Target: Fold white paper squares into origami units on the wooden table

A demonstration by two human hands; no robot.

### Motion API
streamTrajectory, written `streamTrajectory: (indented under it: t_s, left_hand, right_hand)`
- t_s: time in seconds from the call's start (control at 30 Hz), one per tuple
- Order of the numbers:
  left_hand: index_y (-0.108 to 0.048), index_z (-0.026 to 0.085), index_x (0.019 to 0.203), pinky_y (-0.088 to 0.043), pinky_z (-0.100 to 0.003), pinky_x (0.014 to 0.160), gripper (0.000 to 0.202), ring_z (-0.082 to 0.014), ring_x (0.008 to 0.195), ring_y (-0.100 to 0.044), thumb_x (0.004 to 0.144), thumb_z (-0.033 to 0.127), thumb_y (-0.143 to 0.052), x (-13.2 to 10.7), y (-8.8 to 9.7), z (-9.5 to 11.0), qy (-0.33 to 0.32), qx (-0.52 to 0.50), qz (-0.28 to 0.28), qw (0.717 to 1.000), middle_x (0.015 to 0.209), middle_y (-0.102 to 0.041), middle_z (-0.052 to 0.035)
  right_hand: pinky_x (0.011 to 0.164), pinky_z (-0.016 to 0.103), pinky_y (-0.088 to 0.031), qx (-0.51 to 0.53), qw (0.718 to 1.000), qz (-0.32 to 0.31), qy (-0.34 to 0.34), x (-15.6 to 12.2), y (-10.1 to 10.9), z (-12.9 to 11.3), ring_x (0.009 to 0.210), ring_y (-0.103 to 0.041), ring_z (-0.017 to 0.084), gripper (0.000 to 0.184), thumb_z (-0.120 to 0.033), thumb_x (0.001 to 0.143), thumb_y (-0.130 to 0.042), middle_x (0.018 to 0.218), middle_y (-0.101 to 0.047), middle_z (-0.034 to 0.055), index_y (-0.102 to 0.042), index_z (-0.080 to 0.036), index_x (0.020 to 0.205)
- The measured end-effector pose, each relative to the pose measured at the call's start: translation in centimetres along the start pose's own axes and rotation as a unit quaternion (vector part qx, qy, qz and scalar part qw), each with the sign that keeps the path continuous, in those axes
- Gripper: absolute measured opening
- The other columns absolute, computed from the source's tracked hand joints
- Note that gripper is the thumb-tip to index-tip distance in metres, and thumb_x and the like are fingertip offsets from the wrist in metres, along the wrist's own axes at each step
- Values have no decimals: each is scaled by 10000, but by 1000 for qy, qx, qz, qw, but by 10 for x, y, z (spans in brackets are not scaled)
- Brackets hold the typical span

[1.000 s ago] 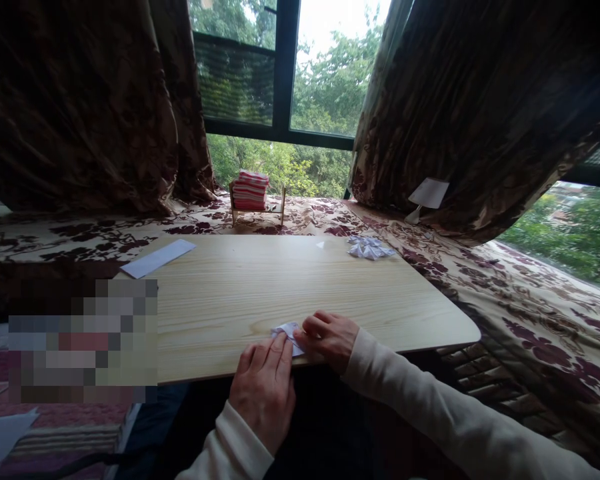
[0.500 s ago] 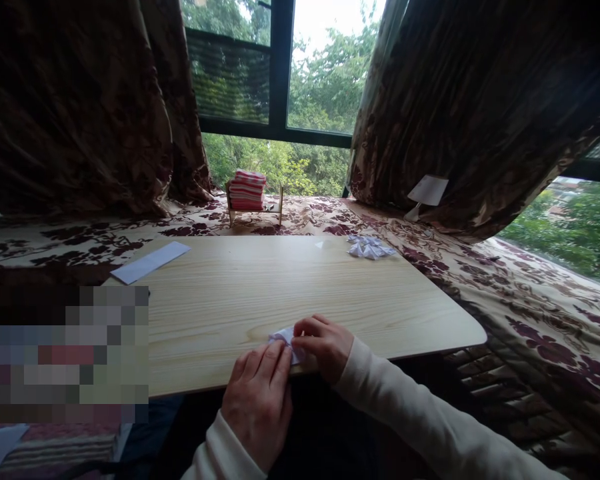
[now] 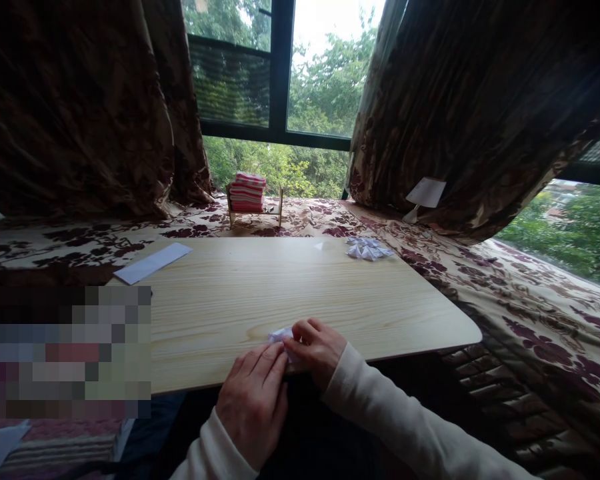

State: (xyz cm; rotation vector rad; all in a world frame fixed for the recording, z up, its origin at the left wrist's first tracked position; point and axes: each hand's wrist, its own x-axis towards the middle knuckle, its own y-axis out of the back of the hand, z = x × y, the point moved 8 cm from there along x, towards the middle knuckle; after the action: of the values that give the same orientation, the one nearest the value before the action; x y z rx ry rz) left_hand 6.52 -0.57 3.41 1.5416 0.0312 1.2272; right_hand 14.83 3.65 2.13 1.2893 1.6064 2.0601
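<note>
A small piece of folded white paper (image 3: 279, 335) lies at the near edge of the light wooden table (image 3: 220, 300), partly covered by my fingers. My left hand (image 3: 257, 397) holds it down from the left, its fingers close together and their tips on the paper. From the right, my right hand (image 3: 317, 347) pinches the same paper between bent fingers and thumb. The two hands nearly meet over it, and the exact fold is hidden. At the table's far right lies a cluster of folded white paper pieces (image 3: 369, 249).
A white paper strip (image 3: 153, 263) lies at the table's far left corner. Behind the table, a small wooden stand (image 3: 273, 212) bears a stack of red-and-white cloths (image 3: 248, 192). A white lamp (image 3: 426, 193) stands at the back right. At lower left is a pixelated patch.
My right hand has shifted slightly left, its fingers closer to my left fingertips. Both hands stay on the folded paper; the camera view has moved a little.
</note>
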Motion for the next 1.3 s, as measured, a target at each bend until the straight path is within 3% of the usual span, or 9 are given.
streamTrajectory:
  t_s: [0.2, 0.43, 0.63, 0.87, 1.03, 1.1, 1.2, 1.3]
  left_hand:
    - [-593, 161, 1021, -318, -465, 904, 312, -236, 955, -493, 756, 135, -431, 26, 10, -16, 4, 20, -10, 1000, 974, -596, -90]
    - [-614, 184, 912, -159, -523, 994, 223, -225, 936, -501, 755, 216, -458, 40, -14, -20, -27, 47, -92, 994, 895, -610, -51]
    - [-611, 183, 954, -189, -509, 980, 267, -217, 934, -497, 780, 217, -412, 25, -4, -21, -18, 38, -73, 996, 957, -611, -55]
    - [-643, 242, 873, -284, -466, 913, 259, -198, 888, -510, 792, 209, -399, 32, 15, -49, 5, 27, -57, 998, 881, -616, -28]
    - [-612, 221, 950, -275, -470, 928, 250, -194, 876, -510, 791, 211, -420, 34, 1, -36, -50, 39, -72, 995, 867, -606, -39]
    - [-619, 204, 913, -254, -477, 945, 237, -197, 866, -509, 801, 202, -411, 30, -1, -29, -32, 45, -60, 997, 822, -605, -38]
    - [-630, 182, 869, -277, -462, 932, 238, -201, 830, -521, 801, 187, -403, 24, 4, -16, 6, 61, -10, 998, 821, -616, -49]
    - [-631, 181, 901, -309, -454, 898, 235, -204, 803, -531, 798, 192, -420, 21, 3, -6, 28, 69, -19, 997, 838, -625, -56]
  right_hand:
    - [579, 294, -385, -38, 999, 4, 0, 0, 1, -5, 712, -421, 181, 186, -162, 751, -541, 795, -524, 65, -602, -164, 927]
    - [592, 296, -390, -33, 999, -9, -4, -1, -3, -2, 711, -409, 178, 190, -159, 736, -565, 801, -524, 63, -593, -152, 924]
    - [593, 283, -376, -17, 999, -35, -2, -1, 2, -1, 719, -403, 170, 222, -155, 769, -539, 821, -512, 52, -576, -194, 985]
    - [543, 265, -361, -23, 1000, -10, -4, 2, 0, 0, 675, -395, 156, 204, -150, 741, -558, 790, -513, 42, -606, -205, 932]
    - [573, 256, -388, 40, 999, -24, 11, 3, -3, 13, 683, -422, 151, 190, -145, 708, -578, 771, -513, 36, -628, -219, 876]
    - [593, 253, -404, 81, 997, -18, -1, 1, 5, 21, 696, -444, 152, 212, -133, 705, -560, 780, -523, 38, -628, -215, 888]
    - [667, 294, -426, 77, 996, 25, -43, -6, 27, 27, 764, -470, 180, 399, -83, 711, -481, 869, -550, 81, -535, -140, 1102]
    - [643, 322, -400, 6, 998, 14, -60, -14, 34, 14, 747, -458, 200, 338, -115, 755, -469, 849, -559, 87, -547, -142, 1083]
